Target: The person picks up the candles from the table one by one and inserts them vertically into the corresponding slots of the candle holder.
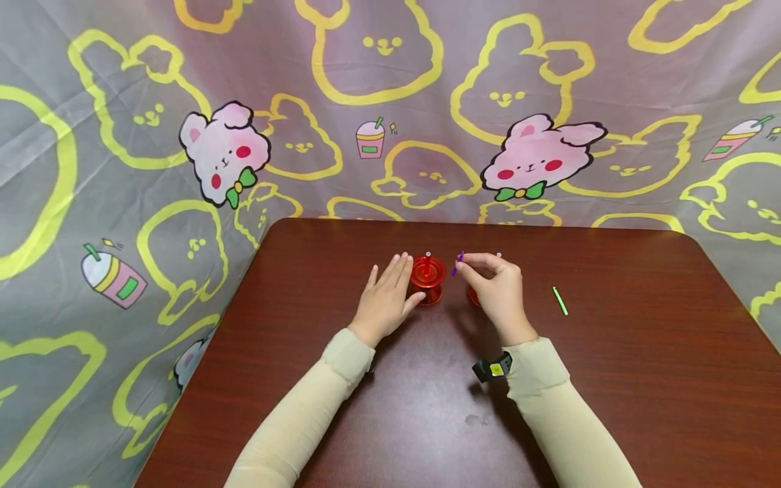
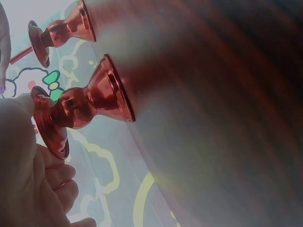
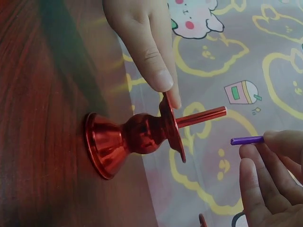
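Head view: a dark reddish-brown table (image 1: 647,346) with rounded far corners reaches back to a cartoon-printed cloth (image 1: 390,190); its near edge is cut off below. Two shiny red candlesticks stand upright nearer the far edge than the near one: the left candlestick (image 1: 431,294) a little left of the table's middle, the right candlestick (image 1: 473,296) near the middle. Broad stretches of wood run from them to the left and right edges, and a wide strip lies in front, between the sleeves. A green stick (image 1: 560,301) lies on the right half, well inside the right edge.

The left hand (image 1: 384,298), fingers extended, touches the left candlestick's dish, from which a red rod (image 3: 203,117) rises. The right hand (image 1: 500,288) pinches a purple stick (image 1: 457,265) between thumb and fingertips, above the table and between the candlesticks; the right wrist view shows the stick apart from the rod.

From the head, the right hand hides most of the right candlestick. It is cropped at the top of the left wrist view, where the purple stick is hard to make out.
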Available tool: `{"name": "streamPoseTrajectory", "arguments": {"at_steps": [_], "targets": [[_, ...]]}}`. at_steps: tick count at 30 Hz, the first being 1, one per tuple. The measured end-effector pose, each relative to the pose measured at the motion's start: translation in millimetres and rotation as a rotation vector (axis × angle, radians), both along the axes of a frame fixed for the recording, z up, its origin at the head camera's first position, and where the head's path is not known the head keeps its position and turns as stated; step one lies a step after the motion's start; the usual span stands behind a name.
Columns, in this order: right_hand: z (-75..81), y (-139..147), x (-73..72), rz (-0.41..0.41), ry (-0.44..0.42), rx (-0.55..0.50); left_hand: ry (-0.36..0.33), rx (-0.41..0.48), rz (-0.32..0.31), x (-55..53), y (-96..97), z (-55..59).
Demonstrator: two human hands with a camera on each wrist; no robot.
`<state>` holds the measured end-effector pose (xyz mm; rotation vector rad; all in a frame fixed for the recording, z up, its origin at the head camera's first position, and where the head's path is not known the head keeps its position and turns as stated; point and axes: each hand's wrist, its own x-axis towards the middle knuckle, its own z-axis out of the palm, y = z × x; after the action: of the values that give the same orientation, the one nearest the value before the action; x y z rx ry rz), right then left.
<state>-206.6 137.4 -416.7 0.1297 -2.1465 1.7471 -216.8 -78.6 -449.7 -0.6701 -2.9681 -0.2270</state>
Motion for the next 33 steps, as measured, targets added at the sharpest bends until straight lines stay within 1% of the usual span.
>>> {"name": "streamPoseTrajectory", "arguments": {"at_steps": [5,18,26,28,33], "targets": [[2.5,-3.4,-3.9,0.02,0.001,-0.027,0.005,0.01,0.0,-0.3,0.2,-1.1],[8.6,-9.5,-9.7,0.01,0.042,0.0,0.013,0.021,-0.002,-0.7,0.0,-2.5],[12.7,-12.0,-14.3,0.021,0.028,-0.021,0.01,0.011,-0.002,-0.5,0.8,-2.6],[16.3,-13.9,-13.6,0.022,0.026,-0.014,0.008,0.007,-0.001,-0.4,1.0,-2.3],[38.7,-21.9,-2.2,0.041,0.041,0.0,0.004,0.011,0.0,-0.4,1.0,-1.5]]}}
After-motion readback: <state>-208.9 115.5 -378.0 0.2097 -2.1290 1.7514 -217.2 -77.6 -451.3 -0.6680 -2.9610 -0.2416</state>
